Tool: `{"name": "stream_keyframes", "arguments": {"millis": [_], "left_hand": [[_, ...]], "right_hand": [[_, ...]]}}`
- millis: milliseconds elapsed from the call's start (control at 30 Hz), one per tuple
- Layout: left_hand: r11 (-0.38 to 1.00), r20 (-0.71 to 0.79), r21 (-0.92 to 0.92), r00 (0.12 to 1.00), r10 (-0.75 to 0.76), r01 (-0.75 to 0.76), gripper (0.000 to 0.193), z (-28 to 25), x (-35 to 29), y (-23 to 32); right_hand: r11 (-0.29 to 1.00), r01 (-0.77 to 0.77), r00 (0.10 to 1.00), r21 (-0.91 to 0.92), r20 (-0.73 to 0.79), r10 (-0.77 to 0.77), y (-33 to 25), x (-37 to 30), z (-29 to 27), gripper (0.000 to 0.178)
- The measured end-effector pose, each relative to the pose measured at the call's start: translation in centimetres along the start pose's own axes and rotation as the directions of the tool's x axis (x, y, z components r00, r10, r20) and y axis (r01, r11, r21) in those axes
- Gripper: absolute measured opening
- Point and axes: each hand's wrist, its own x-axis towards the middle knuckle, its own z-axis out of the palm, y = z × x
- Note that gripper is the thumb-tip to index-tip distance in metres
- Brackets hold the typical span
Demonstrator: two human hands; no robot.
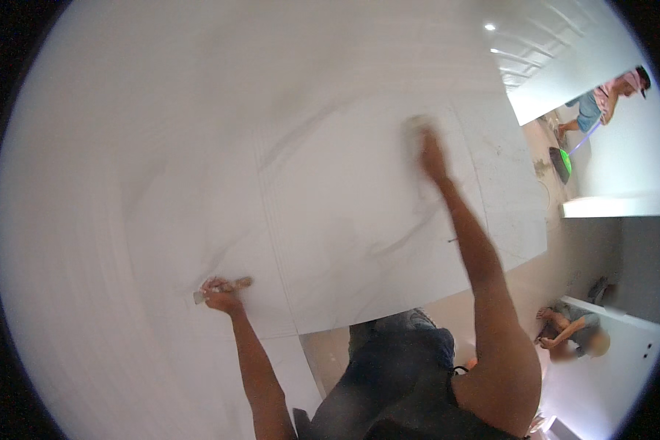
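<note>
Our left hand (221, 296) clamps a scraper-like tool (242, 282) mid-length, both ends jutting out, while our right hand (431, 155) grips a blurred pale pad (416, 123) at its fingers.

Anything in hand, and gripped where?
Left hand: what looks like a scraper, gripped mid-length. Right hand: a pale, blurred thing, exact hold unclear.

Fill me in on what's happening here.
The person's left hand holds a small scraper-like tool at the pale veined tiles. Their right hand, farther up the view, holds a pale thing there, too blurred to identify. Off to the right, a co-worker grips a purple pole; lower in the view, another person crouches.
</note>
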Motion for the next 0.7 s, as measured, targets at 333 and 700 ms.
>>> {"name": "stream_keyframes", "arguments": {"millis": [333, 700], "left_hand": [[0.954, 0.026, -0.294, 0.998, -0.059, 0.064, 0.052, -2.6, -11.3, 3.3], [0.977, 0.354, -0.036, 0.917, -0.183, 0.209, 0.039, -6.2, -36.6, 6.6]], "right_hand": [[0.767, -0.081, 0.987, -0.636, 0.057, 0.152, 17.5, -5.8, -5.6, 0.040], [0.956, -0.207, 0.955, -0.208, -0.256, 0.151, 14.8, -23.8, -16.3, 0.043]]}}
